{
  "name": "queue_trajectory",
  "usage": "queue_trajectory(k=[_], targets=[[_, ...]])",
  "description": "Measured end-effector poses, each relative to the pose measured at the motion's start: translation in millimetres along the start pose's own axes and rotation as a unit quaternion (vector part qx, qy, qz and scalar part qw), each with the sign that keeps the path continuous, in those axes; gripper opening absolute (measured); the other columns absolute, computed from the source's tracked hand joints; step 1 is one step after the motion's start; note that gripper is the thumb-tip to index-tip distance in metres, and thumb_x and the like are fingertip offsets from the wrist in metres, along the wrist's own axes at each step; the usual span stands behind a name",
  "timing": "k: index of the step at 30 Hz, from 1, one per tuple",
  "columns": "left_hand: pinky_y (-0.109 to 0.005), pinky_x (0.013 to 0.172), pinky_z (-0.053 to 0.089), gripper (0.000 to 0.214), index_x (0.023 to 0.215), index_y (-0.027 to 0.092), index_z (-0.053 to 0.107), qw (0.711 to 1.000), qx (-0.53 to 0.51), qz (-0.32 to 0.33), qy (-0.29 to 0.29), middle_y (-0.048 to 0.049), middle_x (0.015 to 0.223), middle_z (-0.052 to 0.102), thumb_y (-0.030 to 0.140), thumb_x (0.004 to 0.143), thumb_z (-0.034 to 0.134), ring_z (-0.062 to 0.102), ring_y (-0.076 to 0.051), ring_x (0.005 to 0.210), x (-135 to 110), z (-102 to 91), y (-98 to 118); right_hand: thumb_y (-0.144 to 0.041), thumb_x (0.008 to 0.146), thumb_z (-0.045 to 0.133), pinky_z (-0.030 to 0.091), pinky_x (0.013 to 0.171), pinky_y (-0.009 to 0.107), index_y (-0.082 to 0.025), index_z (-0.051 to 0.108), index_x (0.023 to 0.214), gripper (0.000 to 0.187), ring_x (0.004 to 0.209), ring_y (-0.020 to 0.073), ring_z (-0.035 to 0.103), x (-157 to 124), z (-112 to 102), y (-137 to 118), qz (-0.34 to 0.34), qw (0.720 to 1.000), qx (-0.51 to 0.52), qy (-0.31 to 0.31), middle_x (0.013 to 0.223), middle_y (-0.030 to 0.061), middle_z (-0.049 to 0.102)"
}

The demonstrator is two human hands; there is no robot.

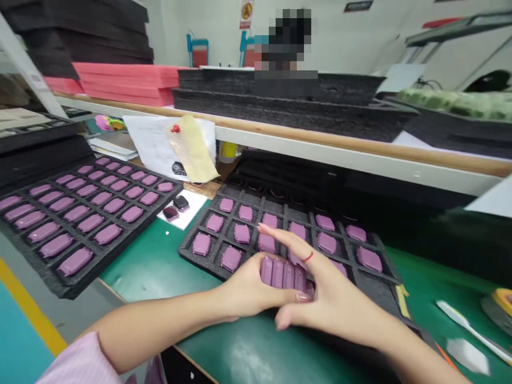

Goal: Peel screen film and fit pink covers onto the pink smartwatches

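Note:
My left hand (248,288) is wrapped round a row of several purple, rounded plastic cases (283,273) pressed side by side, its thumb lying along the near side. Beside the right end of that row is my right hand (330,288), fingers stretched out and thumb apart; whether it touches the cases I cannot tell. Both hands are over the near edge of a black foam tray (276,207). Purple cases such as this one (201,244) lie in its pockets, while some back pockets hold none. My right hand hides part of the tray's middle.
Another black foam tray (64,288), full of purple cases, lies left. Between the trays, two small dark pieces (176,207) rest on white paper. A toothbrush (466,322) and tape roll (500,306) lie right. A shelf edge (320,143) crosses behind; a person is beyond it.

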State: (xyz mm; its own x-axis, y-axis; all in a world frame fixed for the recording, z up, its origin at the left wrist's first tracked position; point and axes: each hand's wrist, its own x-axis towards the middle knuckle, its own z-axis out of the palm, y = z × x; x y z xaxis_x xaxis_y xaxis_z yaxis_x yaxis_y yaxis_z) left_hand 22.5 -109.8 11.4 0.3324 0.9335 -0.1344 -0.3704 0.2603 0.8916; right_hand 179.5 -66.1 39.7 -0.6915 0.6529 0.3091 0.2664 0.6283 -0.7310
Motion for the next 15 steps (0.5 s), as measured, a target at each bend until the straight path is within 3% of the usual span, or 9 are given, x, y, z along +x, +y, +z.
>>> queue_trajectory(k=[3,5,7,10,15], targets=[[-0.037,0.082,0.056,0.058,0.083,0.014,0.063,0.998,-0.021,-0.056,-0.005,-0.0001,0.076,0.063,0.044,0.047,0.098,0.063,-0.016,0.074,4,-4.3,-5,-0.062,0.093,0.058,0.048,0.112,0.048,-0.027,0.057,0.139,0.058,0.133,0.0300,0.058,54,-5,7,0.022,0.996,0.082,-0.022,0.144,0.0103,0.061],[-0.039,0.085,0.056,0.066,0.089,0.016,0.063,0.996,0.018,-0.089,0.023,-0.0006,0.081,0.065,0.045,0.042,0.098,0.065,-0.018,0.078,5,-7.9,-10,-0.052,0.095,0.058,0.052,0.108,0.044,-0.024,0.062,0.130,0.045,0.124,0.0266,0.065,97,3,15,0.017,0.999,0.028,0.010,0.134,0.0097,0.068],[-0.041,0.090,0.054,0.077,0.098,0.017,0.063,0.989,0.084,-0.101,0.063,-0.0013,0.089,0.068,0.041,0.035,0.100,0.066,-0.022,0.089,3,-11.9,-16,-0.037,0.090,0.067,0.047,0.113,0.047,-0.021,0.064,0.128,0.041,0.124,0.0277,0.064,142,17,23,0.010,0.999,-0.024,0.032,0.132,0.0115,0.068],[-0.044,0.096,0.051,0.089,0.108,0.019,0.063,0.980,0.153,-0.102,0.076,-0.0047,0.103,0.068,0.038,0.030,0.100,0.064,-0.028,0.104,0,-16.8,-23,-0.023,0.084,0.073,0.041,0.115,0.050,-0.020,0.066,0.124,0.041,0.127,0.0289,0.060,201,40,34,-0.004,0.995,-0.084,0.048,0.134,0.0131,0.065],[-0.047,0.101,0.048,0.096,0.116,0.018,0.062,0.979,0.154,-0.111,0.079,-0.0108,0.120,0.065,0.032,0.028,0.099,0.060,-0.035,0.115,3,-20.7,-32,-0.034,0.095,0.067,0.052,0.100,0.050,-0.017,0.067,0.117,0.028,0.111,0.0240,0.066,266,72,39,-0.005,0.990,-0.136,0.040,0.121,0.0083,0.069]])
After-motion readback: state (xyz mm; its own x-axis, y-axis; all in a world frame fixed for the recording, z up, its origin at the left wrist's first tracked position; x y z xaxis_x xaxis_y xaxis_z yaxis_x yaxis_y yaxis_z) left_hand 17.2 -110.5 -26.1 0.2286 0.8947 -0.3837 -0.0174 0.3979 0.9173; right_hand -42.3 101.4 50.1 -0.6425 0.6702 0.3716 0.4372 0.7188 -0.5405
